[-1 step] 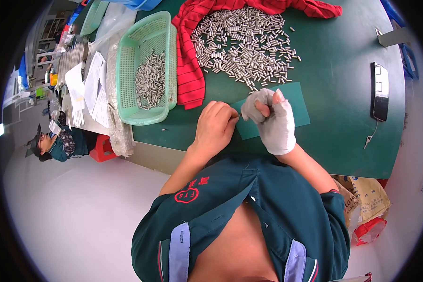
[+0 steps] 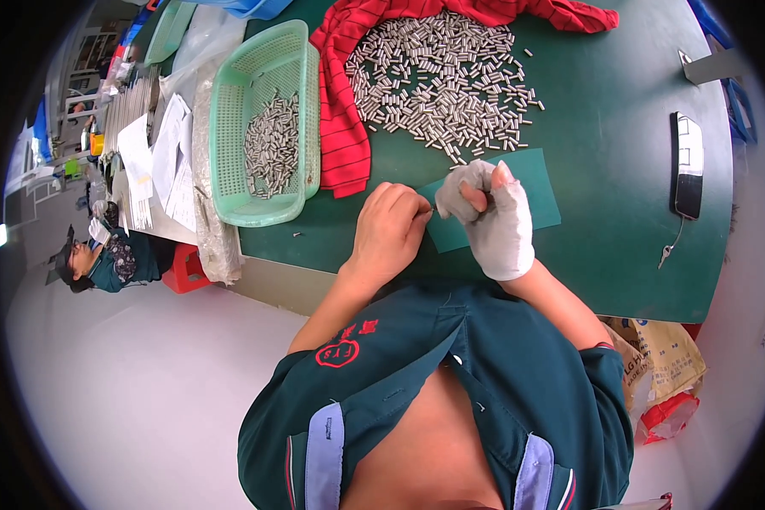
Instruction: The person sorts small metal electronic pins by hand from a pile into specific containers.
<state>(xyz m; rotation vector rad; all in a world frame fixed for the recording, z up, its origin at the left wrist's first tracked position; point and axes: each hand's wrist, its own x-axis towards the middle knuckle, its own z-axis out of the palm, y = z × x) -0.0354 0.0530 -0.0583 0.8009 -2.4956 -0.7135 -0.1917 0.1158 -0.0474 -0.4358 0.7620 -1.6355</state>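
Note:
My bare left hand [image 2: 389, 223] is closed in a pinch over the near left side of a flat green sheet [image 2: 537, 191]. My right hand [image 2: 495, 217], in a pale glove that leaves some fingertips bare, is closed too, its fingers curled toward the left hand. A tiny bit of something shows between the two hands, too small to name. Beyond them lies a broad pile of short silvery metal pins [image 2: 450, 81], with a few strays at its edge. More such pins [image 2: 272, 146] lie in the light green plastic basket [image 2: 223, 161] to the left.
A red striped cloth [image 2: 342, 153] borders the pile. One loose pin [image 2: 297, 235] lies near the basket. At the right are a dark phone-like object [image 2: 688, 166] and a small key [image 2: 665, 253]. Papers [image 2: 174, 153] and a person [image 2: 102, 255] are at the left.

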